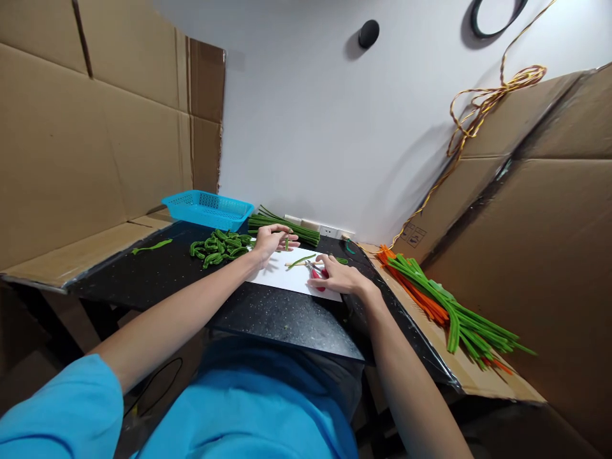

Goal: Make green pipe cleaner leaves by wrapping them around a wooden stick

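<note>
My left hand (pixel 272 242) is over the far left part of a white sheet (pixel 282 276), its fingers closed around a short green piece (pixel 287 243). On the right of the sheet, my right hand (pixel 337 275) rests at red-handled pliers (pixel 316 282), thumb and fingers around the handles. A thin green strip (pixel 302 261) and a pale stick lie on the sheet between the hands. Left of the sheet is a heap of curled dark green pieces (pixel 220 247).
A blue basket (pixel 210 213) stands at the back left beside a dark green stem bundle (pixel 287 228). Light green stems (pixel 459 312) and orange ones (pixel 425 299) lie on cardboard at right. Cardboard walls flank the black table (pixel 287 319).
</note>
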`<state>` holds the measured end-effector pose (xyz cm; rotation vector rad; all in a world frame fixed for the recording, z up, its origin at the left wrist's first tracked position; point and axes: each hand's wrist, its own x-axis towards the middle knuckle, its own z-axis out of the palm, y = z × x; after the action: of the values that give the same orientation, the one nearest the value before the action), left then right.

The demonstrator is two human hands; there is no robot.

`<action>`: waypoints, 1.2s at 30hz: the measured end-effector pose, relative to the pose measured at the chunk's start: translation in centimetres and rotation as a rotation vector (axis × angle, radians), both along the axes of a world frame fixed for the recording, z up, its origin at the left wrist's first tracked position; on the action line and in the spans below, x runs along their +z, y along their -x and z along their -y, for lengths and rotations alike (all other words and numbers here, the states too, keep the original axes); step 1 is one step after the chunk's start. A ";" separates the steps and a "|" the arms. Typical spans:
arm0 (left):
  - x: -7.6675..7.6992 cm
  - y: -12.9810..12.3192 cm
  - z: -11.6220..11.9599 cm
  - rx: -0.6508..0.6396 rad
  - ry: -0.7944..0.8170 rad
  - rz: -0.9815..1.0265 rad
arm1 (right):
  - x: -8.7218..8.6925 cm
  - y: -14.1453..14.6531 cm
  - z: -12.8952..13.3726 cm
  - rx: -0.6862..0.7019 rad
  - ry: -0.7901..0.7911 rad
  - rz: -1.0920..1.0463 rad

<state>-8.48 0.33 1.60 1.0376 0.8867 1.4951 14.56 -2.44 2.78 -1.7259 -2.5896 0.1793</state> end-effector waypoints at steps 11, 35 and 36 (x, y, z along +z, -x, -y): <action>-0.3 0.2 -0.4 0.043 0.052 -0.028 | -0.1 -0.5 -0.7 -0.011 0.033 -0.267; -1.2 -1.3 -0.1 -0.240 -0.252 -0.202 | -2.0 2.4 -2.0 0.160 0.018 -1.310; -1.3 -1.4 -0.1 -0.252 -0.255 -0.223 | -2.1 2.4 -2.0 0.158 0.009 -1.302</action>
<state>-7.10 0.45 0.29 1.4701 0.6968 1.3172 12.12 -0.49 0.71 -0.8275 -1.6675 0.9288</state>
